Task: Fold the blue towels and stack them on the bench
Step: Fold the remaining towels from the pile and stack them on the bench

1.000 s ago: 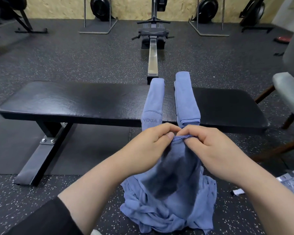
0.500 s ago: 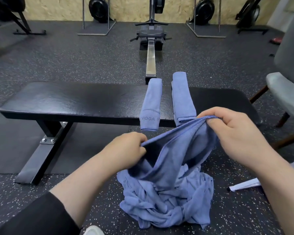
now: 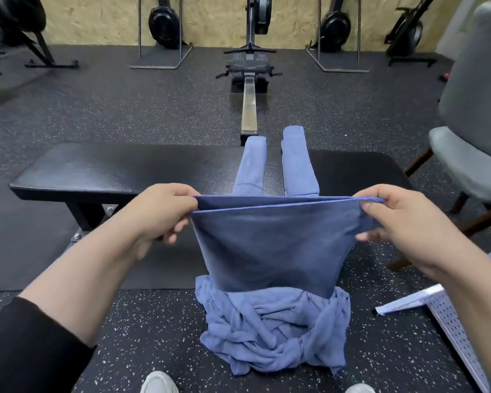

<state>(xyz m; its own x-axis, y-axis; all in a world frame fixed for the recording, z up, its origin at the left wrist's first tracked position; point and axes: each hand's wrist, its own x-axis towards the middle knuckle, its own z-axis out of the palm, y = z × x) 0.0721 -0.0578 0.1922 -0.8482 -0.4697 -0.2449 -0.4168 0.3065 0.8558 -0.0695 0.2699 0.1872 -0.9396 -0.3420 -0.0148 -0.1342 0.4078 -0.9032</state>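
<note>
I hold a blue towel [image 3: 270, 245] stretched flat and doubled between both hands, in front of the black bench [image 3: 119, 171]. My left hand [image 3: 162, 211] pinches its top left corner; my right hand [image 3: 400, 219] pinches the top right corner. The towel's lower part hangs down onto a crumpled heap of blue towels [image 3: 272, 333] on the floor. Two folded blue towels lie side by side across the bench: one on the left [image 3: 251, 168], one on the right [image 3: 296, 163].
A rowing machine rail [image 3: 250, 106] runs away behind the bench. A grey chair [image 3: 474, 131] stands at the right. A white perforated panel [image 3: 448, 316] lies on the floor at lower right. My shoes [image 3: 159, 382] show at the bottom edge.
My hands started together at one point of the towel, then moved apart left and right. The towel is now pulled taut and raised between them.
</note>
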